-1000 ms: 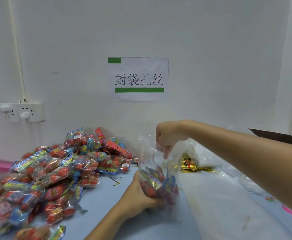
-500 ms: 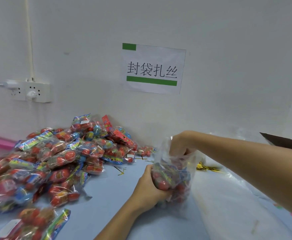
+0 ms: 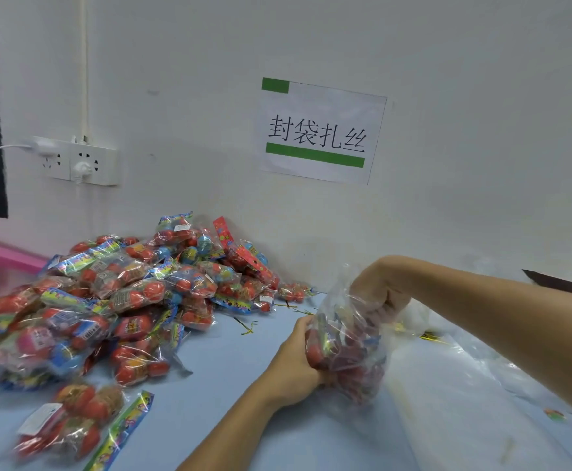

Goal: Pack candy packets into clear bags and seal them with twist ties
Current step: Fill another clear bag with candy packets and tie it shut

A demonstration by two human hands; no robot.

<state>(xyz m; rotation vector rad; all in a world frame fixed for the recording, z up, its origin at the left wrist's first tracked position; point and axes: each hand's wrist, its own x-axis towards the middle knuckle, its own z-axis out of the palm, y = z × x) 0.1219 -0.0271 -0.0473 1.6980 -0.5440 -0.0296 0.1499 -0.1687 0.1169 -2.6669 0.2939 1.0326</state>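
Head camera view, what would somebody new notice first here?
Probably the big heap of red and blue candy packets piled on the blue table at left, against the wall. Next, mid-frame, the left hand grips a clear bag of candy from the side while the right hand is pushed into its open top. Above them, a white paper sign with green bars hangs on the wall.

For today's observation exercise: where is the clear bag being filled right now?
In the head view, the clear bag stands right of centre on the blue table, held between the left hand and right hand, right of the candy pile.
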